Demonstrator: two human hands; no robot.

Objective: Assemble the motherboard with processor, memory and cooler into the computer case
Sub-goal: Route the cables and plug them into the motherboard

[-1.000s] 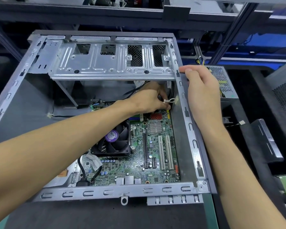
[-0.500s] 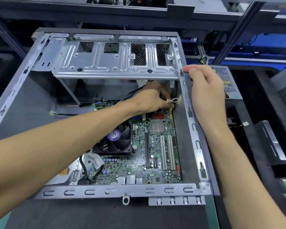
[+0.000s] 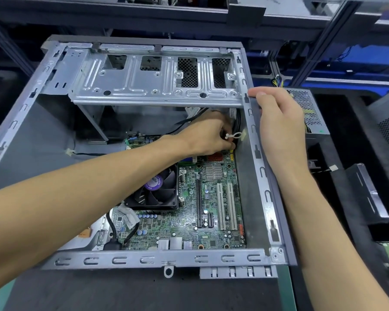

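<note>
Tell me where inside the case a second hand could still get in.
Free: the bare case floor left of the motherboard, under the drive cage; also the strip between the board's right edge and the right rail. Crowded: the far right corner, where the left hand works among black cables and a white clip. The right hand grips the rail.

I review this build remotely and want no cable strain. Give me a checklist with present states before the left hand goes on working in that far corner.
1. Motherboard lies in the computer case: ok.
2. Cooler fan sits on the board: ok.
3. Right hand steadies the case's right rail: ok.
4. Left hand grips something at the board's far corner: cannot tell what.
5. White cable clip closed: cannot tell.
</note>
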